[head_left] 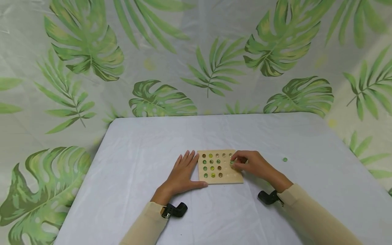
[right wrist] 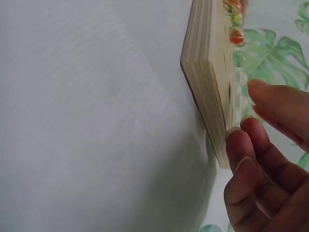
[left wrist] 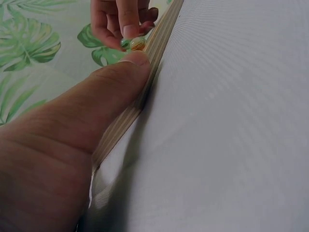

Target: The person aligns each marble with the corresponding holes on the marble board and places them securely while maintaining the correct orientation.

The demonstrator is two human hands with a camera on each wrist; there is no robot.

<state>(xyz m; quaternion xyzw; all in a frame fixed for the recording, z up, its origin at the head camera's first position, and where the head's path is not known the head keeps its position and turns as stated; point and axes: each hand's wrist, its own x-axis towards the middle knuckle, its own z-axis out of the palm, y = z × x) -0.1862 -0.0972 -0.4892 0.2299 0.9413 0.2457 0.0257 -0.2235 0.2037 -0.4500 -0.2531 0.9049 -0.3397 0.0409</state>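
A light wooden board [head_left: 232,177] with rows of round hollows lies on the white table, and several glass marbles sit in it, green, yellow, brown and clear. My left hand [head_left: 180,175] lies spread at the board's left side, its thumb against the front left corner. In the left wrist view that thumb [left wrist: 116,77] presses along the board's edge. Over the board's right part, my right hand [head_left: 252,165] pinches a green marble [head_left: 231,163] between thumb and fingertips, at the second row from the back. In the right wrist view the fingers [right wrist: 260,145] partly hide the hollows.
Another green marble [head_left: 285,159] lies alone on the table to the right of the board. The white tablecloth [head_left: 147,143] spreads around the board. Behind the table hangs a leaf-patterned cloth [head_left: 211,68]. Each wrist wears a small black camera [head_left: 177,210].
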